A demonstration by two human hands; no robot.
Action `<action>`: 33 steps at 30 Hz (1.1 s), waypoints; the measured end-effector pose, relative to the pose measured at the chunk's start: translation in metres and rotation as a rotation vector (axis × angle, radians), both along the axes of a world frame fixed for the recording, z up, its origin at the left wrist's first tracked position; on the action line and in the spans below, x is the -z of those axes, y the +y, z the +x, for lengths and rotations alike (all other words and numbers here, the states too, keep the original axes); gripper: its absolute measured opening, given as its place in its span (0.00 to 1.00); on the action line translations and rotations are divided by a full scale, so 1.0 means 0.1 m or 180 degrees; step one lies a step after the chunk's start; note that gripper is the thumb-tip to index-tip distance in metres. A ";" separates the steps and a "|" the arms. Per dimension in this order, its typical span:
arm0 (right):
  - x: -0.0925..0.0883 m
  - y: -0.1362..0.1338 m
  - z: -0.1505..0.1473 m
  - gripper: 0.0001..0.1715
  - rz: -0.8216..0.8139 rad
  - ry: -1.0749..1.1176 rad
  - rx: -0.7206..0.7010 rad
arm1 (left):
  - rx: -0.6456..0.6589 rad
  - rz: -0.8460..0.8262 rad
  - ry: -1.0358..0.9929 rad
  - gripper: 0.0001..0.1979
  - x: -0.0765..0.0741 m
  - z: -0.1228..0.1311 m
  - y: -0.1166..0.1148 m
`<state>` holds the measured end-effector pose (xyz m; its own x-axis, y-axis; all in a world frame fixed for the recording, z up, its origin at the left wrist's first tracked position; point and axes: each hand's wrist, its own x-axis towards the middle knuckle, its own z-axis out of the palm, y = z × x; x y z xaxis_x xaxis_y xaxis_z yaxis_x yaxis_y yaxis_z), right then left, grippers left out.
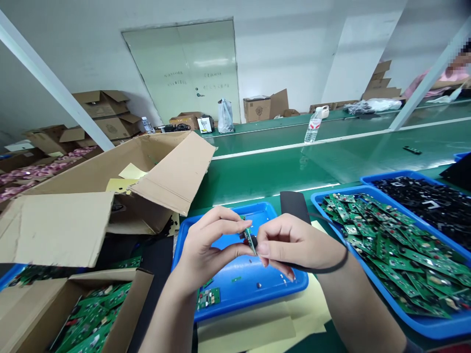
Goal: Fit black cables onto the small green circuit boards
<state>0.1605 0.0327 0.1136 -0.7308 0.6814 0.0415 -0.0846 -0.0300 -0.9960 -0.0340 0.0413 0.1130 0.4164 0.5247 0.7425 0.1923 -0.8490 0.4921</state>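
A small green circuit board is held up on edge between my hands, above a blue tray. My left hand grips the board from the left, fingertips on its top edge and thumb below. From the right, my right hand pinches a small dark part against the board; its fingertips partly hide that part. In the tray below lie another circuit board at the lower left and several tiny loose bits.
To the right, one blue tray holds piled green boards, and another holds black parts. Cardboard boxes stand at left, the nearer one containing boards. A water bottle stands behind on the green bench.
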 end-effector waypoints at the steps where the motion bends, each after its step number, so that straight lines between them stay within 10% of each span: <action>1: -0.01 -0.01 0.00 0.16 0.0157 -0.0071 0.0148 | 0.0040 -0.0091 -0.0008 0.14 0.00 0.00 0.00; 11: -0.01 -0.07 -0.03 0.13 0.1496 -0.0166 0.1217 | 0.0729 -0.1575 -0.0956 0.12 0.01 0.11 -0.05; 33: 0.02 -0.15 -0.10 0.11 0.3693 -0.0572 0.2673 | 0.1217 -0.2588 -0.1427 0.14 0.12 0.16 -0.05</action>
